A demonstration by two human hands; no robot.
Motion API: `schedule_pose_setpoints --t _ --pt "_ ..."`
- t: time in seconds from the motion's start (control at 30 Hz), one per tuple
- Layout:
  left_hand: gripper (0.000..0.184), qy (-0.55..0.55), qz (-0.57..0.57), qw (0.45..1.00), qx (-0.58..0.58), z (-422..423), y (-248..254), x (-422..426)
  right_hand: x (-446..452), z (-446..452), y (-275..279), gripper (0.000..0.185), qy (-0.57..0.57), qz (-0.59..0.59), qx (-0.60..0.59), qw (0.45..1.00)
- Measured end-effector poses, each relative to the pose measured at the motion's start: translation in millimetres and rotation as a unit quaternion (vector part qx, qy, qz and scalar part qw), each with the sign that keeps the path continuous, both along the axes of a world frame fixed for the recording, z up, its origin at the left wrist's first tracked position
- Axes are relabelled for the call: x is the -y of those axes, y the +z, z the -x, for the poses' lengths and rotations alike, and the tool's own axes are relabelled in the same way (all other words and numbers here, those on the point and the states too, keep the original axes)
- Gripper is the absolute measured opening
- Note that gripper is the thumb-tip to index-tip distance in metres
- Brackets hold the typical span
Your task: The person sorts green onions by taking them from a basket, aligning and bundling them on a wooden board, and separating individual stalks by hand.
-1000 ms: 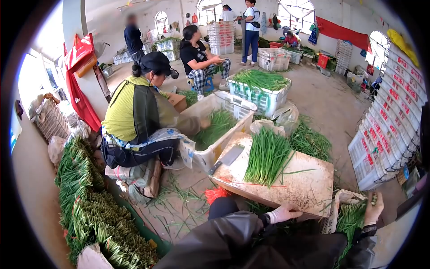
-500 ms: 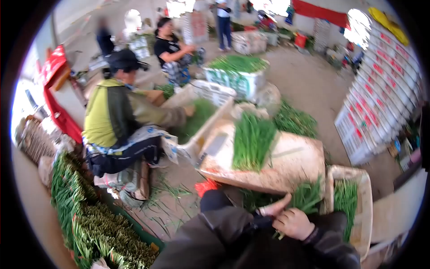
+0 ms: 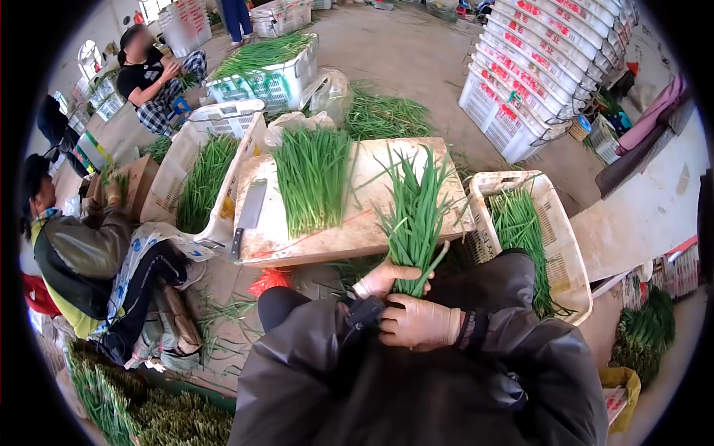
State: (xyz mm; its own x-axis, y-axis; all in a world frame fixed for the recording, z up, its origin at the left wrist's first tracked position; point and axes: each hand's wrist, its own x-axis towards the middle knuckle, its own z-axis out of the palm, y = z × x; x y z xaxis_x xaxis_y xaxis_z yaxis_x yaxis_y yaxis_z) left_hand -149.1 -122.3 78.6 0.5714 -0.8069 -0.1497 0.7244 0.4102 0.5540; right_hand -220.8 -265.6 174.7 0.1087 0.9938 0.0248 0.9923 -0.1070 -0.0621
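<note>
A bunch of green stalks (image 3: 415, 215) stands upright in front of me, its leafy tops over the board's near right edge. Both my left hand (image 3: 383, 281) and my right hand (image 3: 420, 322), in pale gloves, are wrapped round its lower part, the right one lower. The stalk ends are hidden by my fingers. On the stained board (image 3: 372, 223) lies a larger pile of green stalks (image 3: 312, 178), with a cleaver (image 3: 251, 212) to its left. At my right, a white crate (image 3: 554, 245) holds more stalks (image 3: 518, 223).
A co-worker (image 3: 82, 245) sits at the left beside a crate of greens (image 3: 152, 186); another person (image 3: 149, 82) sits farther back. Stacked white crates (image 3: 535, 74) rise at the back right. Bundled greens (image 3: 149, 409) lie at the lower left, and red string (image 3: 271, 281) below the board.
My view has swung right and down. My hands have come together from the right crate and now hold a bunch upright. The left co-worker's hands have moved from the crate to a cardboard box.
</note>
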Motion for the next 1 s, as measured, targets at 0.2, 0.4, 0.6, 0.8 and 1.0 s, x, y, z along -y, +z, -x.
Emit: schedule_pose_setpoints --t 0.2,0.4,0.6,0.8,1.0 --pt "0.052 0.079 -0.052 0.995 0.027 -16.3 -9.1 -3.4 9.2 -7.2 21.1 0.056 -0.077 -0.11 -0.159 0.978" --pt "0.057 0.115 0.019 0.991 0.064 -28.2 -84.7 20.6 33.2 -67.0 22.2 0.041 -0.293 -0.245 0.08 0.921" --pt "0.072 0.004 -0.058 0.988 0.143 -9.6 -7.2 8.4 38.2 -93.2 -6.1 0.04 -0.363 -0.193 0.104 0.905" --pt "0.071 -0.03 -0.087 0.984 0.153 -2.9 -7.8 11.3 52.6 -101.2 -15.5 0.024 -0.342 -0.226 0.153 0.899" --pt "0.066 -0.07 -0.078 0.982 0.158 0.1 -17.9 16.2 80.2 -126.5 8.9 0.027 -0.425 -0.308 0.139 0.84"
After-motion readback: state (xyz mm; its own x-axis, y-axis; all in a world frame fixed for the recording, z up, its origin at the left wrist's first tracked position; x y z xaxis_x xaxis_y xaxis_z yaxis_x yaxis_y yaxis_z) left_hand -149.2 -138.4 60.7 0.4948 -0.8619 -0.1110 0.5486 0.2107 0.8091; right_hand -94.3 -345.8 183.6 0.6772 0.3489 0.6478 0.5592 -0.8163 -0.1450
